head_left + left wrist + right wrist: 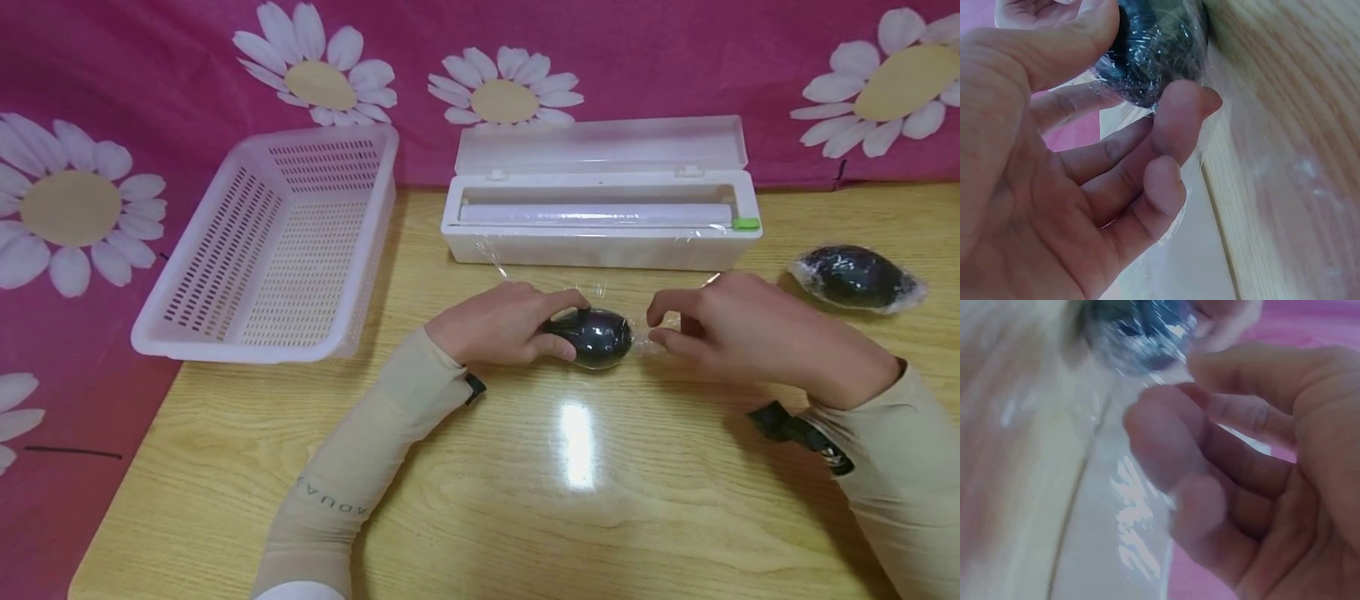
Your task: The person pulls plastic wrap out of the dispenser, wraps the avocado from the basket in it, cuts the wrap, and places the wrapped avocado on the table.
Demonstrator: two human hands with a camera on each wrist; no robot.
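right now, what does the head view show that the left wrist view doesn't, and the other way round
Only the head view shows the perforated basket, the film roll in its open box, the second wrapped dark item and the daisies on the backdrop. Only the left wrist view shows the palm side of the left hand. Both show that hand holding a dark item in clear film, the wooden table and pink backdrop.

The held object (603, 340) is black, the basket (232, 352) white, the table (487, 508) wood-grained, the backdrop (667, 50) daisy-patterned magenta
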